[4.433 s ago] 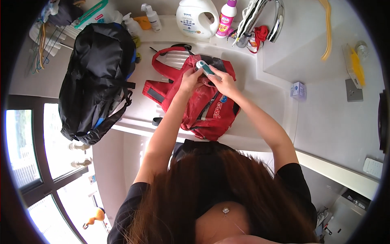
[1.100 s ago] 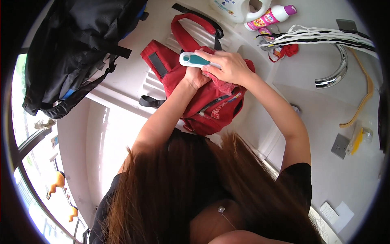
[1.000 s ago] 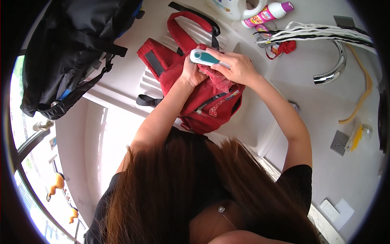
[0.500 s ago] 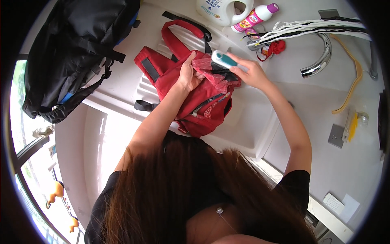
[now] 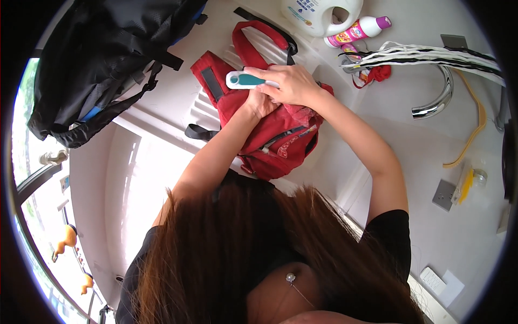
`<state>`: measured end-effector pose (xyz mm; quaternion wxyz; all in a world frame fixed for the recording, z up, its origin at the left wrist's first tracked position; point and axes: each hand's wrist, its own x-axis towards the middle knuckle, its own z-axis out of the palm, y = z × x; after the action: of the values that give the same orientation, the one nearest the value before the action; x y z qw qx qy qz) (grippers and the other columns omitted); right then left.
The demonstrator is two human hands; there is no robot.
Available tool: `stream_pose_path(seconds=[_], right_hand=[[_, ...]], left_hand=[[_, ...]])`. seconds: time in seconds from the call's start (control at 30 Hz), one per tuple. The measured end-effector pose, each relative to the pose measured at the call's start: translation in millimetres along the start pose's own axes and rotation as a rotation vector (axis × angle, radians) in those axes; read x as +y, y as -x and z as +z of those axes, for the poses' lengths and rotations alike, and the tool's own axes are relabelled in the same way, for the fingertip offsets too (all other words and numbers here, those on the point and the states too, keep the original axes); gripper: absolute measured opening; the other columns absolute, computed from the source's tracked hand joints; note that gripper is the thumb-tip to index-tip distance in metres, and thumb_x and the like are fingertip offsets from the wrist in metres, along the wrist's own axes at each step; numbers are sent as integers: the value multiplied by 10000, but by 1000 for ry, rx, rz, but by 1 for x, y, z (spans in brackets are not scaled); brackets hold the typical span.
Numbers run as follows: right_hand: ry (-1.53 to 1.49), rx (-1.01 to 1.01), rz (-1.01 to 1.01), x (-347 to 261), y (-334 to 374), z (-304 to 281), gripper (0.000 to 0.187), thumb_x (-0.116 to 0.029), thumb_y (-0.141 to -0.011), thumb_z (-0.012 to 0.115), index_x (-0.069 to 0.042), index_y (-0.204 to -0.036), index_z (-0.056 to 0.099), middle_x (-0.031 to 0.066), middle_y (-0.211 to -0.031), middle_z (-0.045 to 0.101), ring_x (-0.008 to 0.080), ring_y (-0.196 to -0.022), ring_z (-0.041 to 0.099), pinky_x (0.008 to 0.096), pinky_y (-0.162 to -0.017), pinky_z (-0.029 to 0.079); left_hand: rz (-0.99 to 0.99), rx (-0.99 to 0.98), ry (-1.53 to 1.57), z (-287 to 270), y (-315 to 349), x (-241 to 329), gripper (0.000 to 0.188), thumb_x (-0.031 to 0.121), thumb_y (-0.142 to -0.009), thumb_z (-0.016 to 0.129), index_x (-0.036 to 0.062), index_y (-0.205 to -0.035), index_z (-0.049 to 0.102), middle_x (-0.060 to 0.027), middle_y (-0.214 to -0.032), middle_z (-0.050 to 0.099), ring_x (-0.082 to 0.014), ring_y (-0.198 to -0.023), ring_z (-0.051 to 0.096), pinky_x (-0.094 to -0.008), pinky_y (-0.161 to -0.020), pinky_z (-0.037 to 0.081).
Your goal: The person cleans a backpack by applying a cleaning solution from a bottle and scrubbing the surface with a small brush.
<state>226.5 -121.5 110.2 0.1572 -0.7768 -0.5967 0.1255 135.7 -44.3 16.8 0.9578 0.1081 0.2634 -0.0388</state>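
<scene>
A red backpack (image 5: 237,110) lies over the white ribbed sink (image 5: 208,105), its straps toward the far side. My left hand (image 5: 260,103) is closed on the bag's upper fabric, with its fingers partly covered by the other hand. Just above it, my right hand (image 5: 294,85) grips a brush (image 5: 249,80) by its white and teal handle, whose rounded end points left. The bristle end is hidden beneath my right hand. A dark zipper (image 5: 283,136) crosses the bag's near part.
At the left rests a large black bag (image 5: 113,59). Beyond the sink stand a white jug (image 5: 318,16) and a pink-and-white bottle (image 5: 356,31). Black and white cords (image 5: 421,55) hang near the chrome faucet (image 5: 440,100) at right; a red cloth item (image 5: 379,73) lies below them.
My right hand has moved left with the brush, over my left hand, and the handle has turned to lie nearly level. The whole view has shifted slightly.
</scene>
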Motion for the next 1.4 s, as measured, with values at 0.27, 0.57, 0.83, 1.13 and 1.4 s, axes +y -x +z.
stream_pose_path(seconds=[0.27, 0.57, 0.83, 1.13, 1.4], right_hand=[[-94, 199, 75, 32, 66, 4, 509, -335, -953, 689, -276, -1449, 594, 86, -954, 750, 294, -795, 714, 404, -686, 577], [-64, 203, 300, 81, 146, -16, 505, -288, -963, 693, -224, -1453, 591, 119, -1102, 752, 327, -864, 716, 395, -766, 568], [-419, 354, 387, 58, 125, 16, 464, -230, -998, 682, -76, -1429, 600, 146, -1215, 742, 122, -1078, 679, 294, -929, 525], [-781, 313, 609, 63, 145, 0, 471, -235, -1045, 622, -38, -1468, 554, 118, -1293, 699, 109, -1135, 610, 268, -961, 491], [-120, 157, 368, 9, 87, 4, 486, -326, -964, 668, -264, -1440, 594, 139, -1006, 745, 349, -844, 724, 440, -746, 568]], left_hand=[[-19, -32, -16, 6, 2, 8, 374, 344, -1096, 398, 102, -910, 614, 1, -664, 526, -103, -494, 375, -245, -458, 285], [-21, -117, -56, 4, -9, 8, 403, 365, -1080, 465, 180, -723, 429, 50, -602, 321, -107, -497, 235, -278, -474, 220], [148, -171, -325, 19, -5, -6, 469, 582, -994, 592, 151, -838, 494, 55, -669, 367, -82, -575, 366, -251, -482, 305], [179, -243, -674, 12, 1, 5, 481, -18, -879, 721, 49, -1321, 545, -44, -1075, 670, -135, -882, 657, -251, -659, 542], [151, -218, -888, -2, -9, -4, 391, -66, -905, 632, 11, -1279, 551, -88, -1066, 680, -160, -875, 668, -268, -643, 557]])
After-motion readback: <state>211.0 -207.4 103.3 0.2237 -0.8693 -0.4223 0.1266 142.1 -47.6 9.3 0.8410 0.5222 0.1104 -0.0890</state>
